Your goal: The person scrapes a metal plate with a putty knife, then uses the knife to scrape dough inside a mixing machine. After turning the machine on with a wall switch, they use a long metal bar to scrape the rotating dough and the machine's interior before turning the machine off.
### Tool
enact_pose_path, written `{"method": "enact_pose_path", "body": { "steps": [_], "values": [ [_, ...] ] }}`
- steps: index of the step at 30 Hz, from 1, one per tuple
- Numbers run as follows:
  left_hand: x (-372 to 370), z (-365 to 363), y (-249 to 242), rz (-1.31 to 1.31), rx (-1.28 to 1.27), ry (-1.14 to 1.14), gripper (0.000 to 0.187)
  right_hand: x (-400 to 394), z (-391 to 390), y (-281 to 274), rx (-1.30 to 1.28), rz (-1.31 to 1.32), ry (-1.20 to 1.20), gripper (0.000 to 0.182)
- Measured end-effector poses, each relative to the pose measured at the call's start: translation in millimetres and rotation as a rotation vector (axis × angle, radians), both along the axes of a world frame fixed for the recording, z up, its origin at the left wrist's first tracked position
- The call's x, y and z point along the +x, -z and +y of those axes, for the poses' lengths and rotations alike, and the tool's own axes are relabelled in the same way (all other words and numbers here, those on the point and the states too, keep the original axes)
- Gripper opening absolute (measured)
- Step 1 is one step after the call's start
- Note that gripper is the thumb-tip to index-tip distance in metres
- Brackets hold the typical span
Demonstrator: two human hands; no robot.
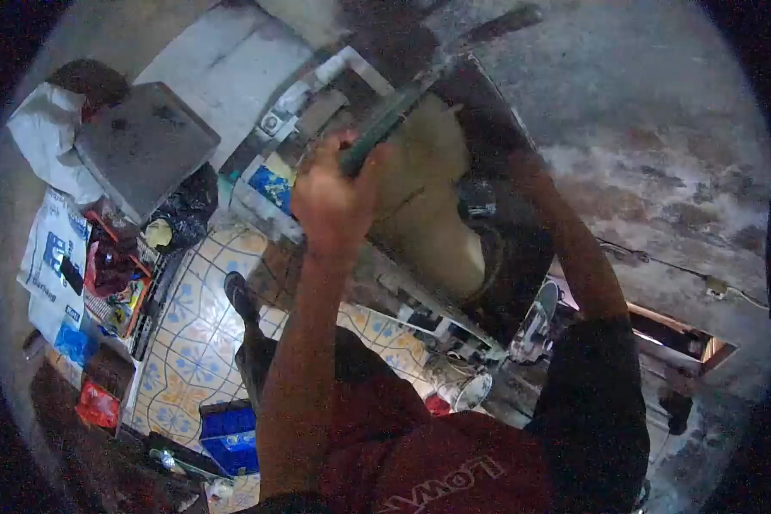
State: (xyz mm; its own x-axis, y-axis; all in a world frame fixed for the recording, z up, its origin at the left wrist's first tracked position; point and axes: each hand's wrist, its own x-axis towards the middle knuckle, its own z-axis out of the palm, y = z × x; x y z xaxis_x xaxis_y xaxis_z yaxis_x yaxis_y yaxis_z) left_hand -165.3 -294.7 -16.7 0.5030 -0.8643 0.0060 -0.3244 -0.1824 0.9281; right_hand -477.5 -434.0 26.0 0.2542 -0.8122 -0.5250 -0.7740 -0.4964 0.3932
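Note:
My left hand (336,195) is wrapped round the green near end of a long, narrow bar-like tool (394,113). The tool slants up and away to the right, its far end dark and blurred. Beneath it lies a large beige, rounded piece (433,201) on a cluttered bench (407,287). My right arm reaches over the bench's right side, and my right hand (525,169) is deep in shadow beside a dark panel (488,111). The fingers of that hand are lost in the dark.
At left, a grey square seat (146,146) stands near an orange crate (128,274) of packets. A blue box (230,437) sits on the patterned tile floor (193,343). A metal-bodied tool (535,325) and a white bucket (471,390) are close to my body. A cable (677,267) runs along the right.

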Motion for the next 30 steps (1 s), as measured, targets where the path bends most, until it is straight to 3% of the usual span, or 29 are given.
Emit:
{"method": "enact_pose_path", "body": {
  "steps": [13, 16, 19, 30],
  "values": [
    [-1, -1, -2, 0.052, 0.044, -0.024, 0.044, -38, 20, 6, 0.039, 0.031, 0.037, 0.03],
    [-2, 0, -8, 0.097, 0.036, -0.062, 0.037, -45, 25, 11, 0.045, 0.031, 0.039, 0.031],
    [-1, -2, 2, -0.02, -0.077, -0.036, 0.037, -52, 34, 15, 0.06, 0.022, 0.037, 0.031],
    [2, -1, 1, -0.04, -0.002, 0.03, 0.039, -73, 60, 16, 0.067, 0.0, 0.057, 0.032]
  ]
}}
